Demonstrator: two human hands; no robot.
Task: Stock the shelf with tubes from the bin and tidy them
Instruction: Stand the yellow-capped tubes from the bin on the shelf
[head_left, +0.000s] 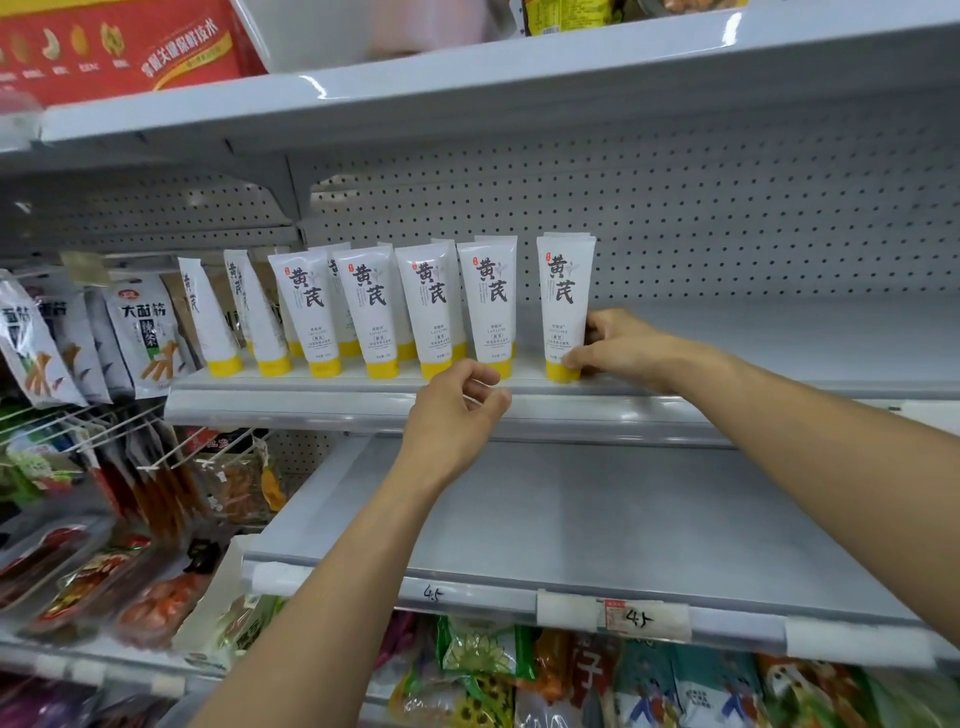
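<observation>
Several white tubes with yellow caps and black lettering stand cap-down in rows on the middle shelf. The rightmost tube stands a little apart from the row. My right hand grips it low down, thumb by the yellow cap and fingers round its right side. My left hand hovers in front of the shelf edge below the neighbouring tube, fingers curled and holding nothing. The two leftmost tubes lean to the left. No bin is in view.
The shelf right of the tubes is bare up to the pegboard back. A bare shelf lies below, with price labels on its edge. Snack packets hang at the left. A red box sits on the top shelf.
</observation>
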